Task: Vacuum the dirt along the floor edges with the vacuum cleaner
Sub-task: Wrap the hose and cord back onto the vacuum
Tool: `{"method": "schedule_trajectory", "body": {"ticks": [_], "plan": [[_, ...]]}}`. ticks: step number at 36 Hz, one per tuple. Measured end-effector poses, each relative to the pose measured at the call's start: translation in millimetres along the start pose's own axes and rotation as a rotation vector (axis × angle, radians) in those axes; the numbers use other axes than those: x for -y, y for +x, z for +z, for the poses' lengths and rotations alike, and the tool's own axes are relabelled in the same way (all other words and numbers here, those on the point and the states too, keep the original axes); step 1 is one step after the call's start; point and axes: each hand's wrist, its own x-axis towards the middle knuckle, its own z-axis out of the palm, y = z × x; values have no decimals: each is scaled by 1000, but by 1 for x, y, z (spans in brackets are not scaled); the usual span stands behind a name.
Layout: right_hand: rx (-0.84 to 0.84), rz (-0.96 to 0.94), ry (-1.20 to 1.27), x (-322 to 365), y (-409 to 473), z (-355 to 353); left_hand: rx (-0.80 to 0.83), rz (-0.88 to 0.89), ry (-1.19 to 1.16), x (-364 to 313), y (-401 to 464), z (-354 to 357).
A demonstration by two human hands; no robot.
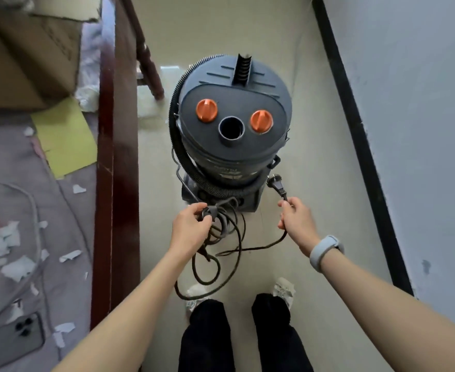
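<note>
The left hand (191, 229) curls its fingers round a bunched coil of the black power cord (229, 229), loops hanging below toward the floor. The right hand (297, 224) grips the same cord just behind its plug (276, 182), which points up beside the machine. Just ahead of both hands the grey drum vacuum cleaner (231, 124) stands on the pale floor (314, 146), its ribbed hose (178, 146) wrapped round its left side, between a wooden bed frame (113, 146) and the wall's dark skirting (355, 124)
</note>
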Motion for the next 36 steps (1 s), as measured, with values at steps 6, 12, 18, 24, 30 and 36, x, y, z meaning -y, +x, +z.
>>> {"method": "schedule_trajectory", "body": {"ticks": [6,12,18,24,30,36], "plan": [[88,-136,-348,28,7,-97,80,-146,-134,-77,-23,7],[-137,-296,-647,53,29,-202,19,-225,-209,-145,-16,48],[-315,-349,-648,101,57,-270,-51,-274,-431,-208,26,73],[-390,-460,-527,191,97,-304,3,-347,-565,-296,39,64],[-468,-657,-268,304,135,-300,172,-265,-556,-351,69,74],[-315,-552,359,392,175,-262,155,-233,-495,-347,121,97]]}}
